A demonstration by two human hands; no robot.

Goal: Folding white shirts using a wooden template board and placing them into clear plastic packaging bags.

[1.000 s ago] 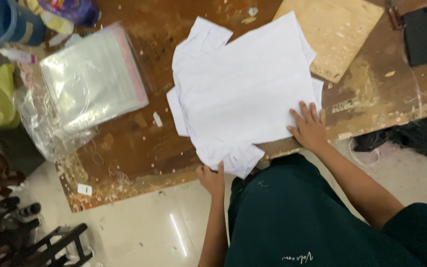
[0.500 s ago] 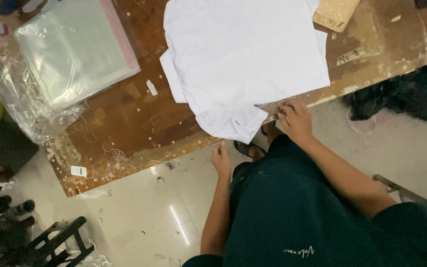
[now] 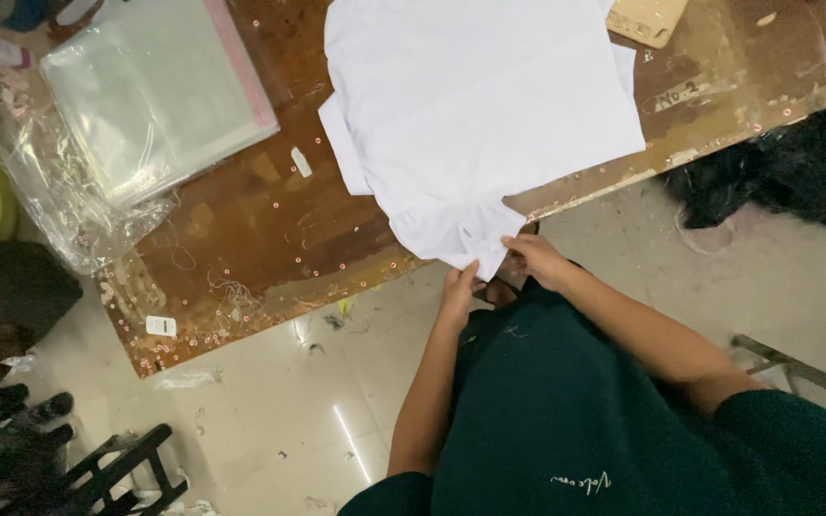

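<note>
- Left hand (image 3: pixel 458 287) and right hand (image 3: pixel 534 256) both pinch white shirt (image 3: pixel 475 105) at its near edge.
- Advice: keep grip even, pull cloth flat over table (image 3: pixel 241 229).

Light dim and warm, from overhead. A thin streak of glare on the glossy floor (image 3: pixel 346 441). White shirt (image 3: pixel 475 105) brightest, nearly washed out, folds faint. Clear plastic bags (image 3: pixel 155 91) catch soft sheen. Left edge and the black heap (image 3: pixel 795 172) sink into shadow. Slight softness overall; worktop (image 3: pixel 241 239) grain stays readable.
</note>
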